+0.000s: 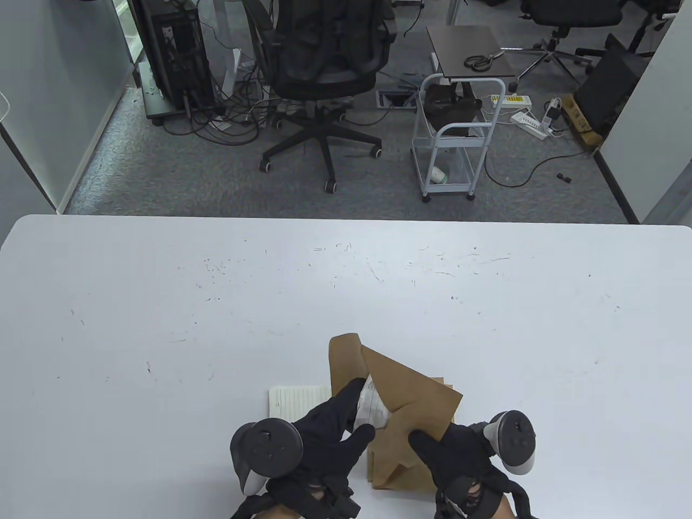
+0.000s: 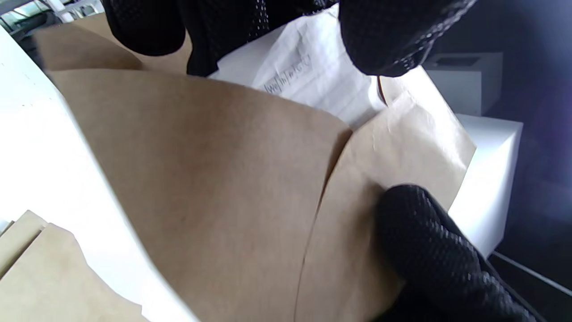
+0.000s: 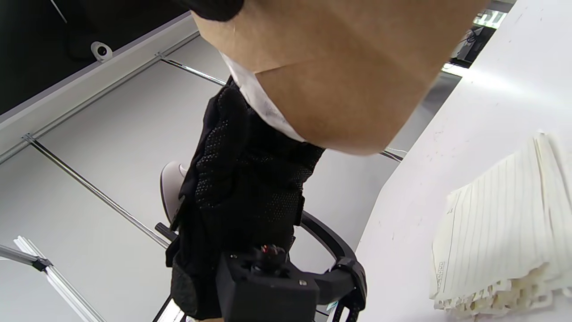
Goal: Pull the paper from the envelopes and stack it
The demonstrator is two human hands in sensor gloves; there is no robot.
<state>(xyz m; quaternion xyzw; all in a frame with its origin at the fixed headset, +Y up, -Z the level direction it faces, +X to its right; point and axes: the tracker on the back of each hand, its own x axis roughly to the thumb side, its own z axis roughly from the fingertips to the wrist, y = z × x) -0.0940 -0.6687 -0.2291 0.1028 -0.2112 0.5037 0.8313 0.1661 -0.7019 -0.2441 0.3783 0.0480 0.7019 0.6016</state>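
Table view: high, looking down and outward across the table (image 1: 216, 303) to the office floor beyond. Left wrist view: very close, tilted, filled by the envelope (image 2: 214, 179) and its paper (image 2: 308, 76). Right wrist view: low, near the tabletop, tipped on its side, facing the left hand (image 3: 241, 179). All three views share the envelope.

No text can be read. The white paper (image 2: 308, 76) poking from the brown envelope (image 2: 214, 179) carries faint printed marks, and the lined sheets (image 3: 505, 223) bear tiny print, both illegible.
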